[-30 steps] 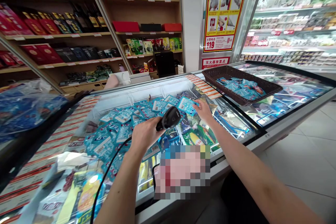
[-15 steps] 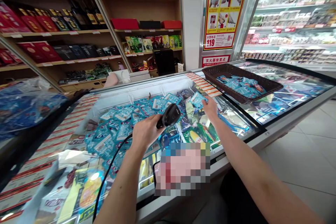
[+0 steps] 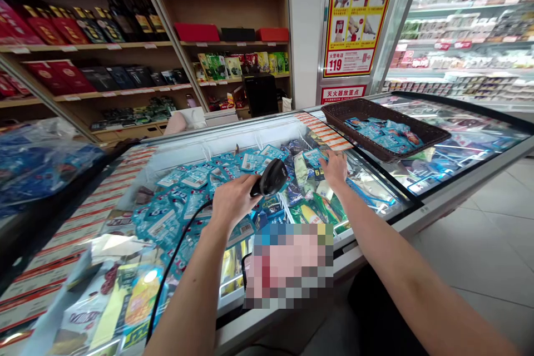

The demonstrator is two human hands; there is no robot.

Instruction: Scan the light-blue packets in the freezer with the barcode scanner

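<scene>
The left hand [image 3: 234, 194] has its fingers wrapped round a black scanner [image 3: 273, 177], mid-frame. The right hand [image 3: 335, 167] pinches a blue packet [image 3: 312, 156] — just right of the middle — near a brown basket [image 3: 434, 132].

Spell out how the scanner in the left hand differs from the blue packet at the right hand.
The scanner is black; the packet is blue with print. The scanner is bulky and rounded, the packet flat. The left hand wraps the scanner's handle, while the packet is at the right hand's fingertips.
</scene>
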